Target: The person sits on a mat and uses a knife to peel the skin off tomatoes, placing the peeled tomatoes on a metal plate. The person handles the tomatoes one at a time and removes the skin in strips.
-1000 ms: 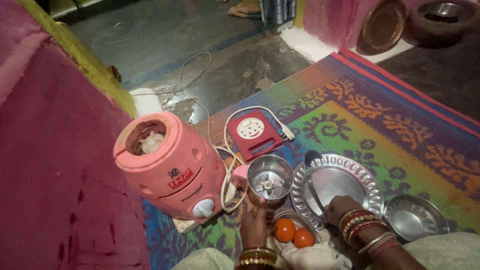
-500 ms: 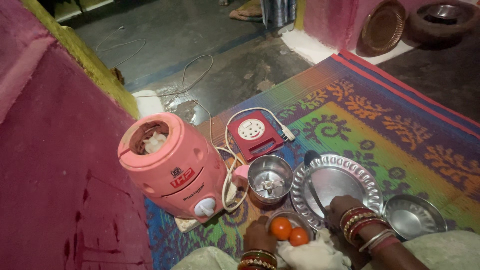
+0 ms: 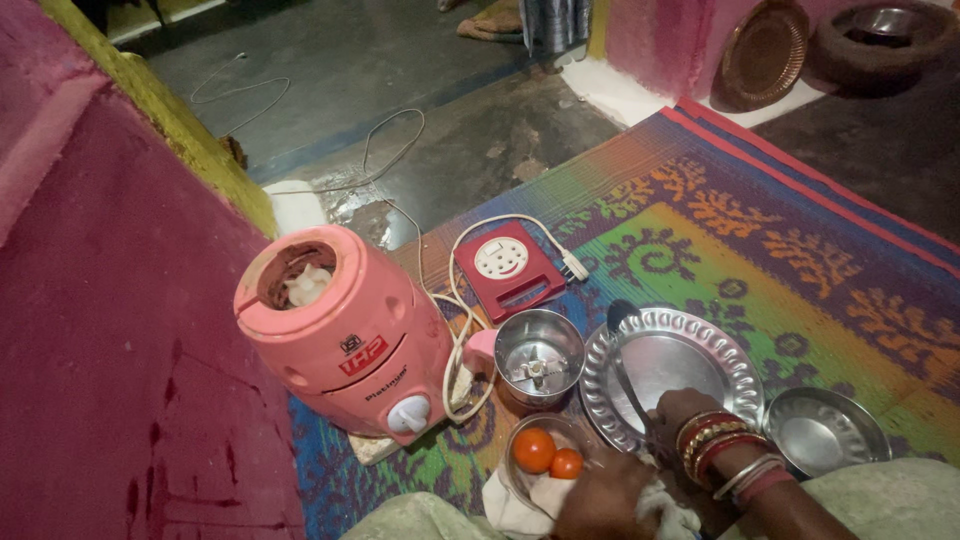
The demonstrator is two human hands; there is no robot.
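At the far left we are looking at the pink mixer base, standing tilted on the woven mat, with a red-and-white badge and a line of dark lettering on its near side above a white dial. Its pale cord is looping around to a red square switch box with a round white socket face, lying flat just beyond the steel grinder jar.

Near the jar, we are keeping two orange-red tomatoes in a small steel bowl, which is sitting partly on a white cloth. Our left hand is resting on that cloth just right of the bowl, fingers curled down; we cannot tell whether it is gripping the cloth or only pressing on it. Our right hand, bangled at the wrist, is closing its fingers on the handle of a spoon lying across the embossed steel plate. A shallow steel dish is sitting at the far right.

We judge that tugging the cloth could be tipping the bowl and rolling the tomatoes off. The slack cord is lying close to the jar, so a snag could be toppling the leaning base.
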